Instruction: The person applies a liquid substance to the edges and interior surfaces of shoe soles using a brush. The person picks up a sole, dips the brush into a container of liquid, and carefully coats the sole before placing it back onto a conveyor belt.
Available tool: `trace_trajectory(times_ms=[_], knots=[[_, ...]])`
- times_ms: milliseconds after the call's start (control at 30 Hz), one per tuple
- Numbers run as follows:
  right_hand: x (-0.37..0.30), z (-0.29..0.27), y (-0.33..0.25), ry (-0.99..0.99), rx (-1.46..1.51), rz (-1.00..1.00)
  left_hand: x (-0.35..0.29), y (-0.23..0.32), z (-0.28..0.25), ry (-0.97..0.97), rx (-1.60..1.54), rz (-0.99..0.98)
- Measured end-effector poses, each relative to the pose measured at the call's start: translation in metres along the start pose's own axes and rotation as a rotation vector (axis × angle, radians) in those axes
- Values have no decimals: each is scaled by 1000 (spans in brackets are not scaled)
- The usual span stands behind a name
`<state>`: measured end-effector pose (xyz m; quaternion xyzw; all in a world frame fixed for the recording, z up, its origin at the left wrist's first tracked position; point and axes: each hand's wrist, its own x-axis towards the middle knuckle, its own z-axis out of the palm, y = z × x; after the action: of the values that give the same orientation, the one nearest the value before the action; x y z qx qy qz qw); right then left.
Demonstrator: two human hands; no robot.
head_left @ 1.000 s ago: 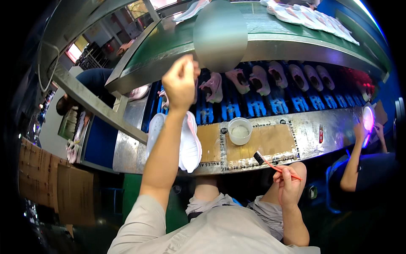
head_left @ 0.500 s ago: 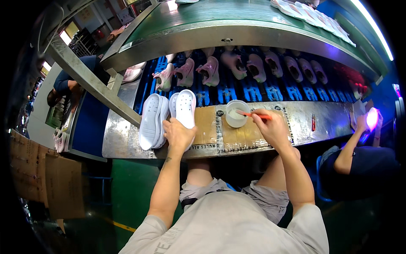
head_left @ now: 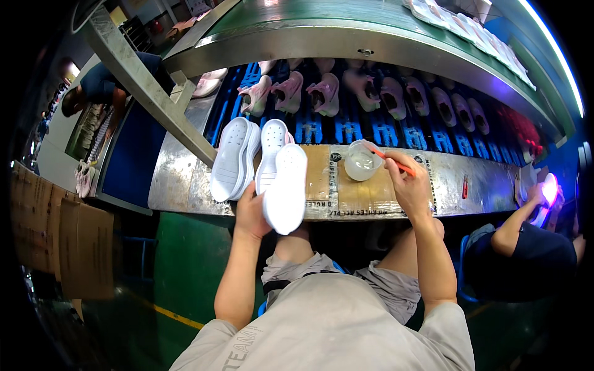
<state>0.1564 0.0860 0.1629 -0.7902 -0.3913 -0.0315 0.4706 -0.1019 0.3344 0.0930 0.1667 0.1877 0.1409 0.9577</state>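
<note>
In my left hand is a white shoe sole, lifted at the bench's front edge; my fingers are partly hidden behind it. Behind it another white sole, dotted with small holes, lies with a bit of pink showing at its side. Left of these leans a stack of white soles. My right hand is closed round the orange-red handle of what looks like a brush. Its tip reaches the rim of a translucent plastic tub with clear or whitish liquid inside.
Brown cardboard covers part of the metal bench. Pink shoes stand on a blue-slatted conveyor behind it. A small red tool lies to the right. A metal post slants at left. Co-workers sit or bend on both sides.
My left hand has raised one sole off the others and brought it nearer to me. The brush in my right hand has moved from inside the tub up to its rim.
</note>
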Motion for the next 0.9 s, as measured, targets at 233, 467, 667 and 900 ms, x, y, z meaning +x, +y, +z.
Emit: trace_trajectory(times_ms=[233,467,667,900], knots=[[-15,10,15,17,69,186,-5,-39,-10,-378,-256,-247],[-24,2,2,-48,273,98,-3,-51,24,-214,98,-152],[-30,-1,-21,-291,476,91,-2,-40,51,-332,424,-125],[-26,-1,-21,-340,357,-59,-3,-26,63,-360,537,-34]])
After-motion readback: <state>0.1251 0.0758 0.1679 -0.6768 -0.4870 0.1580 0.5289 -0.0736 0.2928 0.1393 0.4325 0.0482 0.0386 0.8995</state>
